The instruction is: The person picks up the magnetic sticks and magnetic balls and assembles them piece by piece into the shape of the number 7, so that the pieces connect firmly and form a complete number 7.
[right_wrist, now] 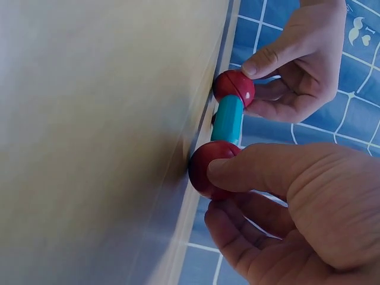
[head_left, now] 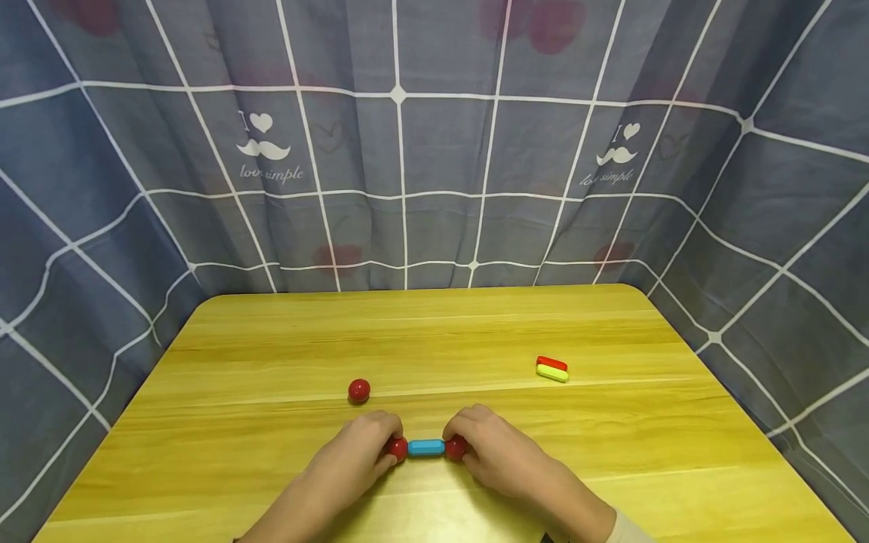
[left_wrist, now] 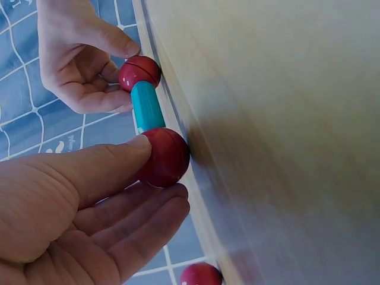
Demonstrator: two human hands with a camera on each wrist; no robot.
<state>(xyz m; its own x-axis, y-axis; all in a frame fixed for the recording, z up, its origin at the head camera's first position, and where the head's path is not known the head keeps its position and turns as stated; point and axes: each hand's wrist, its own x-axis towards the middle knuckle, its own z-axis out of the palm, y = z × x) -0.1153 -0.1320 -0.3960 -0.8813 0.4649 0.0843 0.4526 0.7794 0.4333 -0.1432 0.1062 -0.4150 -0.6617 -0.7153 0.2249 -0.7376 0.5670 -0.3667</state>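
Note:
A blue rod [head_left: 426, 448] lies level between two red balls, joined end to end like a dumbbell, low over the wooden table. My left hand [head_left: 356, 456] pinches the left red ball [left_wrist: 166, 158] between thumb and fingers. On the other end, my right hand [head_left: 502, 456] pinches the right red ball [right_wrist: 214, 169], its thumb pressed on the ball's side. Both wrist views show the rod's ends meeting the balls. A third red ball [head_left: 359, 390] sits alone on the table, just beyond my left hand.
Toward the back right of the wooden table [head_left: 305, 332], a red rod [head_left: 552, 363] and a yellow rod [head_left: 552, 373] lie side by side. A blue-grey curtain [head_left: 434, 143] with white grid lines surrounds the table's back and sides.

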